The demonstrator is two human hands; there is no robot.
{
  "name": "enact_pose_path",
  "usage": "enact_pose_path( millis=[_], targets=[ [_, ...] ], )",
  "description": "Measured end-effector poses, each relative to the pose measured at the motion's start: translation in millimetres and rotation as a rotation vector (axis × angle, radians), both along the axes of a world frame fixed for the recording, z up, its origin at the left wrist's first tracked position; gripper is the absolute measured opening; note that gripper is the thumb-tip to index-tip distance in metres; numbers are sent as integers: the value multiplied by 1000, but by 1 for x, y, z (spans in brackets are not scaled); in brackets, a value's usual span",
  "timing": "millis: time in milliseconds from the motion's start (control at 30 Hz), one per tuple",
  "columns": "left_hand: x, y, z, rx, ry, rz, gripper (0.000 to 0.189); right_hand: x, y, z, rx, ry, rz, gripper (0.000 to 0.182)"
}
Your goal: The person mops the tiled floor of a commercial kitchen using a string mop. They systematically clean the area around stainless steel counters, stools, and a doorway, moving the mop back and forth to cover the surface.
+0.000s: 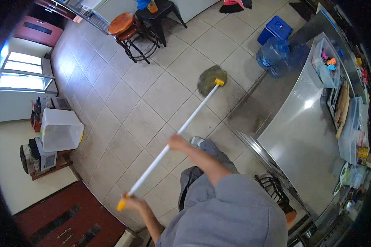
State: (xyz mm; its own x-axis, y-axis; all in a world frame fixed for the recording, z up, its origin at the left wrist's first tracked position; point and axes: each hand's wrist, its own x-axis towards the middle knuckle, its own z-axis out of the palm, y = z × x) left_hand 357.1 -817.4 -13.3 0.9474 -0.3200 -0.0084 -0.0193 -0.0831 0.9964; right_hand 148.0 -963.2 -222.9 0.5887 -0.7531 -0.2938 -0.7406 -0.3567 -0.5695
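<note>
A mop spans the middle of the view, its white handle (153, 165) slanting down to the left. My right hand (176, 142) is wrapped around the handle about midway along. Near the yellow end cap (121, 205), my left hand (133, 203) grips the top of the same handle. At the far end, a yellow connector (219, 82) joins the handle to the round, grey-green mop head (211, 79), which lies spread on the tiled floor (154, 114). One of my feet (196, 141) shows below my right hand.
A steel counter (300, 132) runs along the right, with plastic bins and a rolling pin (342, 108) on it. Beneath its far end stand a water jug (273, 57) and a blue cooler (275, 30). A wooden stool (122, 24) stands ahead; a white plastic bin (61, 129) is at left.
</note>
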Motion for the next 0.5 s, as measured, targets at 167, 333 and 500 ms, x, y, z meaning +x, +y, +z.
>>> enact_pose_path(
  millis=[167, 333, 500],
  targets=[
    [-141, -80, 38, -263, 401, -505, 11, -112, -66, 0, -366, 45, -281, 5],
    [-158, -62, 52, -334, 525, -638, 17, -145, -60, 32, -455, -59, -392, 8],
    [-76, -12, 81, -292, 358, -444, 23, -44, -16, 8, -175, 13, -381, 7]
  ],
)
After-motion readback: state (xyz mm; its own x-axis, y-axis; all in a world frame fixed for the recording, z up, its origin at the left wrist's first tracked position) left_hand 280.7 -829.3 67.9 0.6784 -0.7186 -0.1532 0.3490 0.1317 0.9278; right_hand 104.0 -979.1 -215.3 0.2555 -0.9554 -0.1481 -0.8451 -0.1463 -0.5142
